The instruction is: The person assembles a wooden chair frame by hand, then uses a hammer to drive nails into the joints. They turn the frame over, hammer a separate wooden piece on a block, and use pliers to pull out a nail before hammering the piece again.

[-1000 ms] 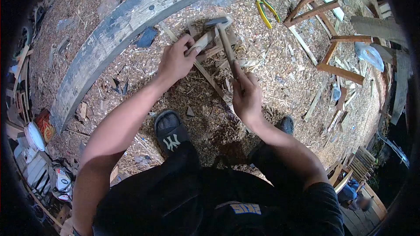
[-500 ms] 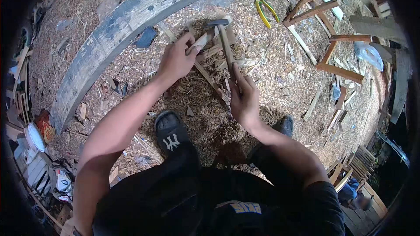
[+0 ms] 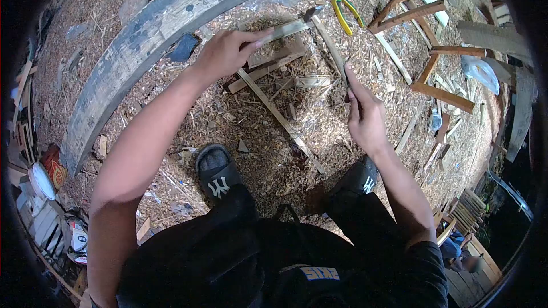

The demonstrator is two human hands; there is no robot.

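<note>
My left hand [image 3: 224, 52] pinches one end of a short pale wood strip [image 3: 288, 30] between thumb and fingers. In my right hand [image 3: 367, 115] is a hammer [image 3: 329, 43], gripped low on its wooden handle. The dark hammer head [image 3: 312, 13] is right at the far end of the strip. Just below the strip, a flat wooden block [image 3: 282, 57] lies on the wood shavings. A long thin batten [image 3: 279, 115] runs from near my left hand down towards my feet.
Pliers with yellow handles [image 3: 345, 16] lie beyond the hammer. A thick curved beam [image 3: 134, 51] arcs along the left and far side. Reddish wooden frame pieces [image 3: 414, 14] stand at the right. My sandalled foot [image 3: 217, 171] is close below. Part of another person [image 3: 455, 245] shows at lower right.
The hammer has swung right and away, its head moving from above the wood pieces to the strip's far end. My left hand has shifted slightly left and away with the strip.
</note>
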